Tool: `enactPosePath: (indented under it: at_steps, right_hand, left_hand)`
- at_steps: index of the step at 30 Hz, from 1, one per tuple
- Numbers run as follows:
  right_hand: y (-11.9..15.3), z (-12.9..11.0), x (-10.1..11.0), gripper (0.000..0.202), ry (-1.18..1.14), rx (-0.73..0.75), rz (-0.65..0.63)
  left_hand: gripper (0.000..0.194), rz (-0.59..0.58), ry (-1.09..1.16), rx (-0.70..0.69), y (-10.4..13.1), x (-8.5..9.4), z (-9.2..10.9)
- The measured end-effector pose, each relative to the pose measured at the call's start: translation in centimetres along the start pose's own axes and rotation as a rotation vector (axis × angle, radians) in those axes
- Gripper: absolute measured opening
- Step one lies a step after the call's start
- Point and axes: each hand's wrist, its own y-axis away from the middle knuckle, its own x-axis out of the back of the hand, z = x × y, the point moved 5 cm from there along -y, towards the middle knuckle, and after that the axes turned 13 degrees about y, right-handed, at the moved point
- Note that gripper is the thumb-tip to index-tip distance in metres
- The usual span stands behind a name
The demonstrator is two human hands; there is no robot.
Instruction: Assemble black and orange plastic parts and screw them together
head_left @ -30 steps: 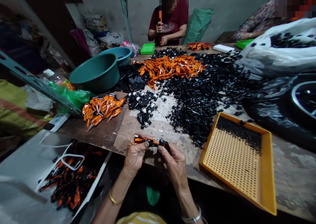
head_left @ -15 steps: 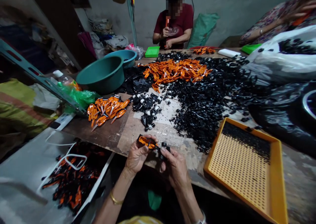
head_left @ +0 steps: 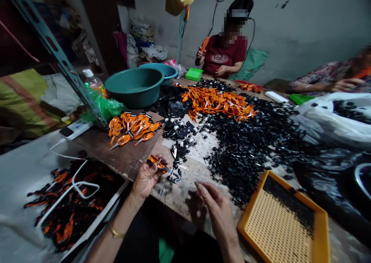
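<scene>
My left hand is closed on an orange-and-black toy race car, holding it just above the table's front edge. Dark front parts with small wheels stick out from its right end. To the right, my right hand hovers apart from the car with loosely bent fingers; nothing shows in it. Black parts with white pieces lie just beyond the car. A pile of orange car bodies is to the left, and a larger orange pile sits farther back.
A yellow perforated tray stands at the right beside a heap of small black parts. A green basin is at the back left. Orange-and-black pieces fill a box at lower left. Two people work across the table.
My right hand has come away from the toy car and moved right. My left hand has shifted left with the car, whose wheeled front parts now show. The view has turned left.
</scene>
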Motion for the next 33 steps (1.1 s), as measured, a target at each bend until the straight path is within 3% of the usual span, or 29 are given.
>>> enactPosePath:
  at_steps: [3,5,11,15,19,21,23,26,29,33]
  right_hand:
    - [-2.0,-2.4,0.4,0.039,0.402,0.277,0.09]
    - [-3.6,-3.5,-0.3,0.04,0.573,0.376,0.144]
    - [-9.5,-4.0,-3.5,0.041,0.604,0.297,0.353]
    - [-11.3,-4.5,-5.0,0.038,0.518,0.315,0.375]
    - [-8.6,-5.4,-3.1,0.032,0.446,0.416,0.399]
    - [-5.5,-5.6,-1.7,0.017,0.568,0.594,0.437]
    - [-2.5,-4.7,-0.9,0.01,0.77,0.736,0.405]
    - [0.2,-2.1,-0.5,0.014,0.955,0.767,0.281]
    - [0.5,-0.4,-0.4,0.012,0.965,0.727,0.202]
    - [-1.1,-0.2,-0.2,0.008,0.919,0.702,0.003]
  left_hand:
    - [0.032,-0.002,0.047,0.032,-0.2,0.6,0.2]
    - [0.032,-0.008,0.063,0.053,-0.2,0.8,0.0]
    - [0.033,-0.025,0.098,0.078,0.1,0.8,0.0]
    - [0.032,-0.027,0.095,0.076,0.2,0.8,0.2]
    - [0.033,-0.037,0.091,0.078,0.4,1.0,0.3]
    - [0.032,-0.022,0.103,0.074,0.5,1.1,0.5]
    - [0.032,0.002,0.117,0.07,0.6,1.2,0.6]
    - [0.035,0.023,0.108,0.079,0.6,1.3,0.7]
    - [0.035,0.024,0.077,0.092,0.4,1.3,0.7]
    - [0.032,0.005,0.023,0.106,0.4,1.2,0.4]
